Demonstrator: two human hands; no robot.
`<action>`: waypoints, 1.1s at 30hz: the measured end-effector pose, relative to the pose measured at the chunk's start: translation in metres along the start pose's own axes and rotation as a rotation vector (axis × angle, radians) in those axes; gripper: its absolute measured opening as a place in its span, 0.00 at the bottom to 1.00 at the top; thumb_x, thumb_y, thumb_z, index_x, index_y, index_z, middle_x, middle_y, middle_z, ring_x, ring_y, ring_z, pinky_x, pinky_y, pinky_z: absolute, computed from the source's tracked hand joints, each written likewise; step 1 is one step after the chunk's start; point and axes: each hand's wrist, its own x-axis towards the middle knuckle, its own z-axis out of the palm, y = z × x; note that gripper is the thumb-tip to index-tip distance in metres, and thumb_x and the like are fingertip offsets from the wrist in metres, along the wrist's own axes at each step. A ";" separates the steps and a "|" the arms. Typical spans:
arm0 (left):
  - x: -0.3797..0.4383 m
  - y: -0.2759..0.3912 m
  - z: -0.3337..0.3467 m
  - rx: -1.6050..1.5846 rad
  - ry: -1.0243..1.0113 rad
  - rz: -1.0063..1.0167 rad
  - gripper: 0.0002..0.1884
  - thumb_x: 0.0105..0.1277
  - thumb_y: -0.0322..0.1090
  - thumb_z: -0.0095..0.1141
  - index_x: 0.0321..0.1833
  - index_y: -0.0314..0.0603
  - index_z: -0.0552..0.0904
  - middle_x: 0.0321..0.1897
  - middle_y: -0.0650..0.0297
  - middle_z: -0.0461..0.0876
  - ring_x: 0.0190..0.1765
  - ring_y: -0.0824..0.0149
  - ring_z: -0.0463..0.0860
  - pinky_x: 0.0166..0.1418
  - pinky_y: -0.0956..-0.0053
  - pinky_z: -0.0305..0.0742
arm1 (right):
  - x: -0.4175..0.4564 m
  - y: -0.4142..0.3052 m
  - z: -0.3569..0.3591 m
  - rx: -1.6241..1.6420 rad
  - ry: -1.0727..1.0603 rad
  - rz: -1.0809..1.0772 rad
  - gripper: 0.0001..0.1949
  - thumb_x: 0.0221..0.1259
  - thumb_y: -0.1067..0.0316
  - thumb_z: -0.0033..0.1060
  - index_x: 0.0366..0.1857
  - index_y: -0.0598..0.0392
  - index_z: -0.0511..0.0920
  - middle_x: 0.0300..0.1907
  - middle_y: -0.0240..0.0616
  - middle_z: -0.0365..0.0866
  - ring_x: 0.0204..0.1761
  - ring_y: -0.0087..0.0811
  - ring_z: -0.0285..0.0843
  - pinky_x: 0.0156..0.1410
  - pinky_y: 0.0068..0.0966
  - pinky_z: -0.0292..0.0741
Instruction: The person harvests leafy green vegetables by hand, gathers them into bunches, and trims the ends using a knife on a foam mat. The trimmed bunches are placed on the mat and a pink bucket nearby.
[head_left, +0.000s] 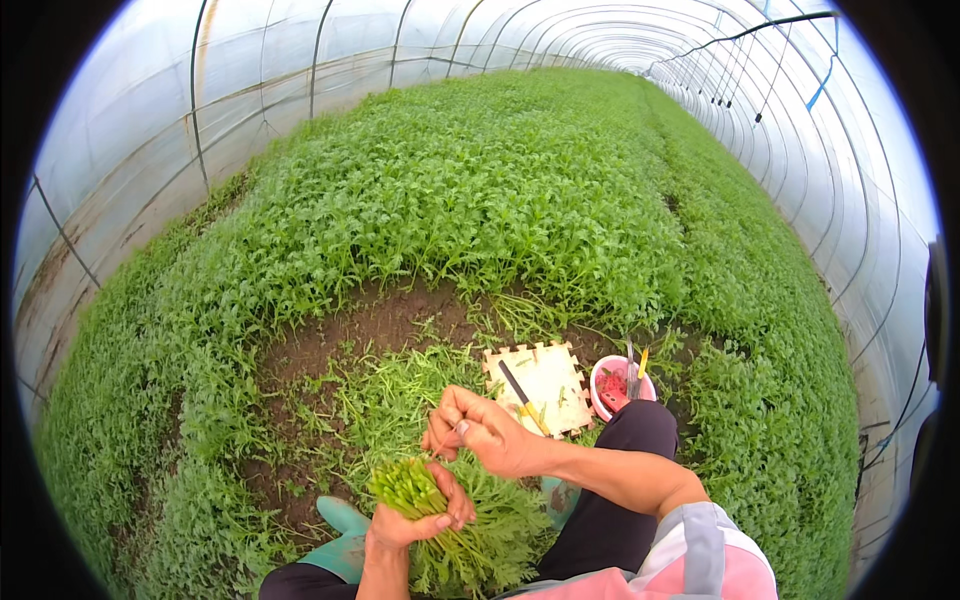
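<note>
My left hand (420, 517) grips a bunch of leafy greens (480, 544) around its stems. The pale cut stem ends (409, 484) point up and to the left, while the feathery leaves spread toward my lap. Just above the bunch, my right hand (484, 435) pinches a thin reddish band (445, 444), which looks like a rubber band stretched down toward the stems. Whether the band circles the bunch is hidden by my fingers.
Beyond my hands, a knife (523, 396) lies on a soiled foam mat tile (559, 379). A pink bowl (595, 386) beside it holds reddish bands and upright tools. Cut greens (397, 390) litter the soil (315, 360). A dense crop (480, 180) fills the plastic tunnel. I wear green boots (337, 551).
</note>
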 end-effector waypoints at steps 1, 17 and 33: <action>-0.003 0.001 0.001 0.017 0.050 0.003 0.18 0.56 0.26 0.67 0.44 0.39 0.71 0.27 0.60 0.77 0.33 0.63 0.80 0.44 0.57 0.77 | -0.002 -0.005 -0.002 0.149 -0.013 0.085 0.09 0.73 0.62 0.40 0.34 0.50 0.58 0.29 0.29 0.63 0.30 0.24 0.61 0.48 0.30 0.68; -0.005 0.018 -0.006 0.205 0.266 0.080 0.17 0.53 0.26 0.65 0.45 0.35 0.75 0.30 0.62 0.79 0.31 0.69 0.80 0.37 0.70 0.78 | -0.009 -0.015 -0.005 0.434 0.194 -0.055 0.24 0.62 0.67 0.62 0.63 0.56 0.72 0.64 0.49 0.72 0.52 0.41 0.81 0.57 0.42 0.80; -0.001 0.002 -0.007 0.779 0.371 -0.201 0.18 0.50 0.27 0.62 0.46 0.37 0.78 0.31 0.65 0.80 0.39 0.72 0.82 0.43 0.77 0.77 | 0.035 -0.041 0.012 -1.209 -0.196 0.210 0.16 0.58 0.57 0.66 0.37 0.62 0.79 0.33 0.41 0.82 0.37 0.31 0.81 0.45 0.29 0.77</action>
